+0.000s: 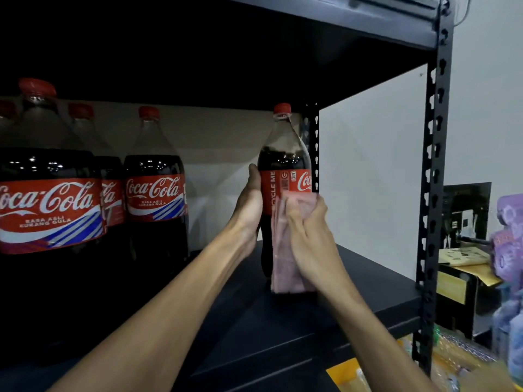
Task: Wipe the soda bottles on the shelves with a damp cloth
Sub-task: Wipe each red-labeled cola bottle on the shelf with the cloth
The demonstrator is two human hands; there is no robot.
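Altogether five red-capped plastic cola bottles (48, 193) are counted. The rightmost bottle (283, 154) is gripped by the left hand (250, 199); a folded pink cloth (283, 267) is clutched against it by the right hand (308, 236).

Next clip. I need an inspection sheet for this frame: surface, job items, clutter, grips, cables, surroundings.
Surface: dark shelf, with bottles standing on it.
Job's things: bottle upright near the right end, red cap on; pink cloth pressed to its front, hanging down to the base; other bottles upright at the left, apart from it.
Clutter: purple packets and yellow papers beyond the shelf's right side.
Grips: left hand holds the bottle's left side at the label; right hand holds the cloth against the bottle.
Cables: nothing seen.
Surroundings: slotted metal post; pale wall behind.
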